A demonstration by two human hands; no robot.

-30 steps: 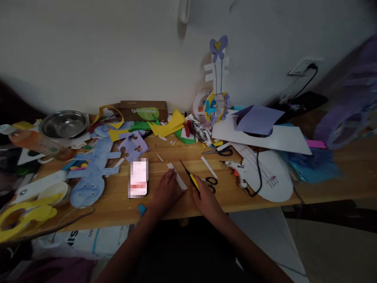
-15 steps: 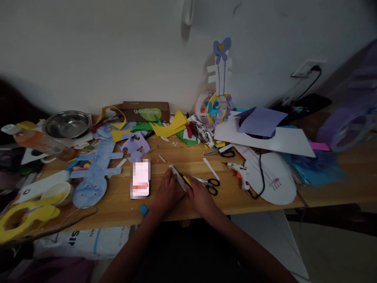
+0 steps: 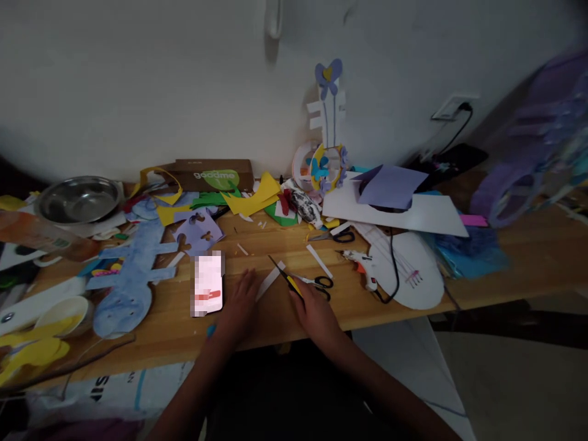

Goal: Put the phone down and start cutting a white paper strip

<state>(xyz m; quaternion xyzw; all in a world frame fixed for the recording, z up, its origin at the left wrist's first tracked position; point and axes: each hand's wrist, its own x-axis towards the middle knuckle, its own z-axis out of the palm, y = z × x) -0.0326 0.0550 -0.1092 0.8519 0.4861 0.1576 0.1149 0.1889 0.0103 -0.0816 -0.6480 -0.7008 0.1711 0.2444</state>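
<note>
My right hand (image 3: 316,309) is closed around a yellow-and-black craft knife (image 3: 294,284), its dark blade pointing away to the upper left. Flat on the wooden table (image 3: 257,248), my left hand (image 3: 239,300) has its fingers stretched out. A white strip (image 3: 270,282) lies slantwise between the hands, its lower end beside my left fingertips; whether they touch it I cannot tell. Just beyond my right hand lie black-handled scissors (image 3: 323,282), partly hidden by it. Another white strip (image 3: 319,261) rests behind them. A phone (image 3: 208,283) lies left of my left hand.
To the right are a glue gun (image 3: 365,266) with a black cord and a white board (image 3: 432,214). A blue painted cutout (image 3: 123,309), a metal bowl (image 3: 80,199) and a bottle (image 3: 50,236) stand or lie leftward. Coloured scraps (image 3: 255,196) line the wall.
My left hand has moved left, off the strip, and its fingers have straightened. The strip now slants the other way. The knife has come away from it, and the view has turned rightward.
</note>
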